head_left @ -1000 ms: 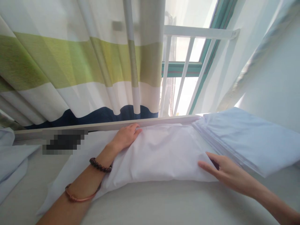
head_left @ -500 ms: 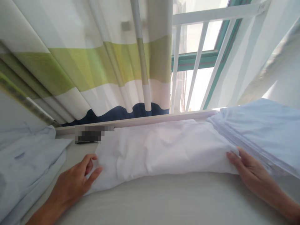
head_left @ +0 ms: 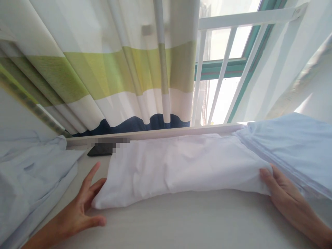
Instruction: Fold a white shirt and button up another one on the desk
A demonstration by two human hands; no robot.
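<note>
A folded white cloth garment (head_left: 181,166) lies lengthwise across the pale surface, its exact kind hidden by the folds. My left hand (head_left: 80,204) is at its left end, thumb and fingers spread apart around the corner, some fingertips partly behind the edge. At the opposite end, my right hand (head_left: 284,192) pinches the right edge, thumb on top and fingers underneath.
Light blue folded clothes (head_left: 293,145) are stacked at the right. More pale blue clothing (head_left: 33,180) lies at the left. A dark flat phone-like object (head_left: 100,149), partly pixelated, rests behind the garment's left end. Behind are a striped curtain (head_left: 116,72) and white railing (head_left: 238,17).
My left hand has spread its fingers and moved slightly down and left at the garment's corner. My right hand keeps its pinch. The whole view has shifted a little.
</note>
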